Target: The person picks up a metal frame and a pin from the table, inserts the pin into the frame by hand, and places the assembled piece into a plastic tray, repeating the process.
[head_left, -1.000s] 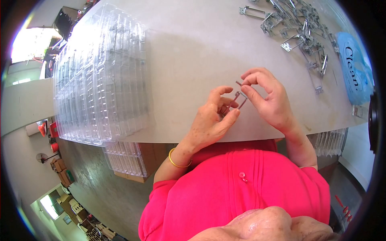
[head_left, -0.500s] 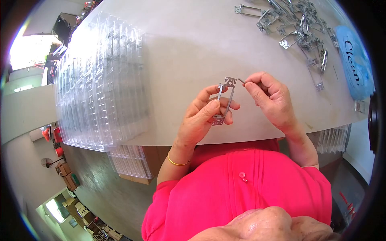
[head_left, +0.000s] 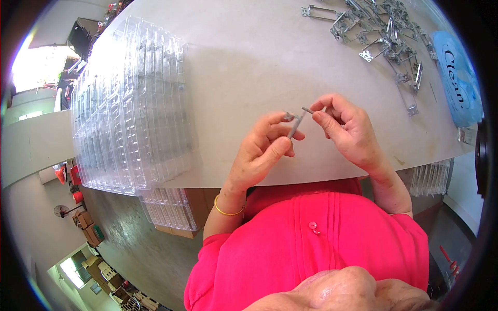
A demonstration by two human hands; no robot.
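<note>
My left hand holds a small metal bracket between thumb and fingers, above the table. The bracket is turned edge-on and slightly blurred, so its frame shape hardly shows. On the other side, my right hand pinches a short thin metal pin between thumb and forefinger. The pin's tip is close to the upper end of the bracket; whether they touch I cannot tell. A pile of similar metal brackets lies at the back right of the table.
Stacked clear plastic trays stand on the left of the table. A blue packet marked "Clean" lies at the right edge. More clear trays sit below the table edge, by a cardboard box.
The bracket in my left hand has turned from showing its open frame to edge-on. My right hand has moved slightly left, with the pin nearer the bracket's upper end.
</note>
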